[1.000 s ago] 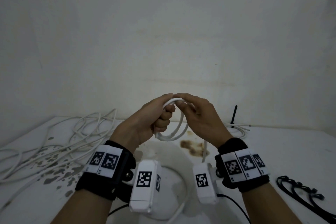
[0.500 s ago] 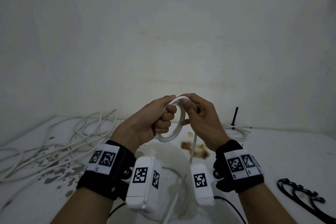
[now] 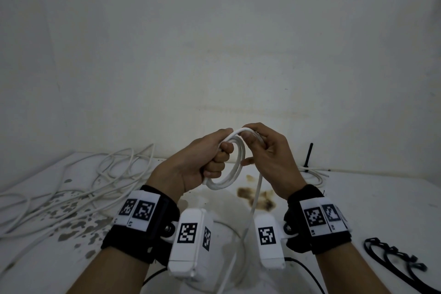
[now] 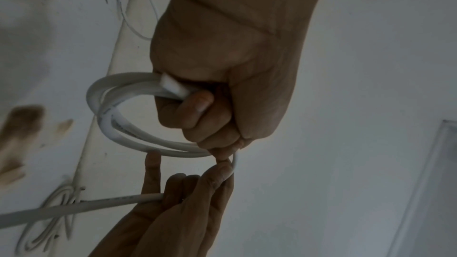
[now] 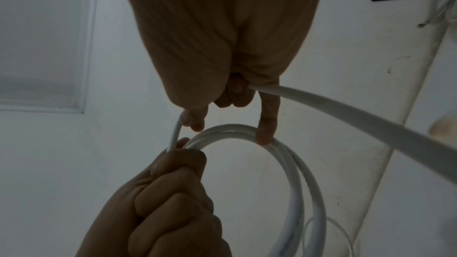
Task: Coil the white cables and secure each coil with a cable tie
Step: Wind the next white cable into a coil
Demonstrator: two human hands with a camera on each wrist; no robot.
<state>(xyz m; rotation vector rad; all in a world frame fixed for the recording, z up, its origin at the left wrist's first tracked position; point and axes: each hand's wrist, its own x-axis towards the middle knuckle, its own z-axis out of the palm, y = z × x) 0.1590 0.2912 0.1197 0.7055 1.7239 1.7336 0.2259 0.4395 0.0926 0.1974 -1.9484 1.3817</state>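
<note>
The left hand [image 3: 202, 162] is closed in a fist around one side of the coil [image 3: 229, 169], which it holds up in the air above the table [image 3: 381, 203]. The coil has a few turns of white cable. The right hand [image 3: 269, 157] is curled around the free part of the cable [image 3: 256, 196]: thumb and first finger pinch it at the top of the coil, and the little finger is stretched out to touch the ring.

The step in hand seems to be laying the next turn. To do it well, I think the right hand should let the cable slide through the fingers and bring each turn to the same size as the others, flat against them and without twist. The left fist should open only a little to take the new turn, otherwise the earlier turns can spring apart.

More loose white cables [image 3: 71, 186] lie on the table at the left, a tied bundle [image 3: 315, 174] lies at the back right, and black cable ties [image 3: 393, 260] lie at the right.

There is faint grey printing along the cable [image 4: 116, 126] in the left wrist view, but it is too blurred to read. The wrist bands [image 3: 140, 212] carry only black-and-white square code patterns, no words.
</note>
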